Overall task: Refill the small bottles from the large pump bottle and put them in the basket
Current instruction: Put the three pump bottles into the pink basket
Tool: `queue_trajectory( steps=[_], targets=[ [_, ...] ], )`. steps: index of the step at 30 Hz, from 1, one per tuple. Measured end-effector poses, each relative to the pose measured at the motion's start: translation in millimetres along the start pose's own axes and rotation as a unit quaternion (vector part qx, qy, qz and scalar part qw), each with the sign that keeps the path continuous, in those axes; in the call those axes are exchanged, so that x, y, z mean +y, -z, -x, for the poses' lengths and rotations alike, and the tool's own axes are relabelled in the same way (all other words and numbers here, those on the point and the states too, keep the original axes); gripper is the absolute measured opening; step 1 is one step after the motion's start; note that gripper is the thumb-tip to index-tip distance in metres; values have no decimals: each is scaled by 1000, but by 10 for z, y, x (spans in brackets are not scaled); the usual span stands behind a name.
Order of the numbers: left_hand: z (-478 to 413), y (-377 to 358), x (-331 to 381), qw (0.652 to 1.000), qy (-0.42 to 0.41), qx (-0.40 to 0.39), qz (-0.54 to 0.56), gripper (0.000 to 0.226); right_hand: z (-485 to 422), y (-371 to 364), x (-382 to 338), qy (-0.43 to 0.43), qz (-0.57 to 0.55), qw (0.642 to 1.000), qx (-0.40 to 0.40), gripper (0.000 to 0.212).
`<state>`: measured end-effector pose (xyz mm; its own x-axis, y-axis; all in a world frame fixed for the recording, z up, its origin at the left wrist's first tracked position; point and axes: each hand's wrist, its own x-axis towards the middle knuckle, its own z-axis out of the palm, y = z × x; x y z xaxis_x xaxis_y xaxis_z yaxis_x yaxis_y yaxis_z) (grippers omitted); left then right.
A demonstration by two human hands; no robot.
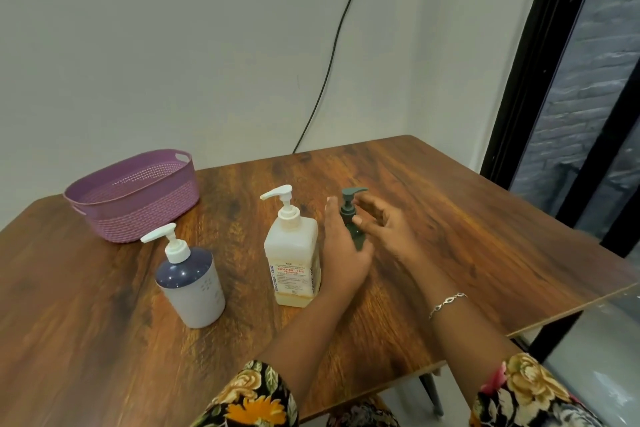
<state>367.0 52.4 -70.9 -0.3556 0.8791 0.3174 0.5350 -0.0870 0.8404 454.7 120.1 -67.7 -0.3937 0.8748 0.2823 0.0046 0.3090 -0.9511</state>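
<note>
Both hands flank the small green bottle (353, 222) on the counter (450, 218): left hand (341, 253) and right hand (384, 225) with fingers spread, not gripping.

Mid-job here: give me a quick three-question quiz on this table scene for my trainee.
1. True or false: the purple basket already holds a bottle.
2. Which bottle are both hands closing around? A) dark green pump bottle B) grey-white pump bottle C) large labelled pump bottle
3. Which wrist carries the bracelet?

Key: 1. False, nothing shows inside. 2. A, between the left hand and right hand. 3. The right.
</note>
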Motion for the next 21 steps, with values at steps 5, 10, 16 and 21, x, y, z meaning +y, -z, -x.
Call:
queue_trajectory(
  steps=[5,10,16,21],
  targets=[
    [-12,42,68,993,107,-30,40,87,76,35,90,-43,38,997,-42,57],
    [-39,32,64,986,151,-47,50,82,95,-62,115,-66,95,992,-59,69],
    [-51,128,121,978,176,-67,88,84,43,-183,101,-47,136,990,15,50],
    [-202,180,279,983,128,-74,105,87,-140,-113,-184,2,139,990,39,43]
  ],
)
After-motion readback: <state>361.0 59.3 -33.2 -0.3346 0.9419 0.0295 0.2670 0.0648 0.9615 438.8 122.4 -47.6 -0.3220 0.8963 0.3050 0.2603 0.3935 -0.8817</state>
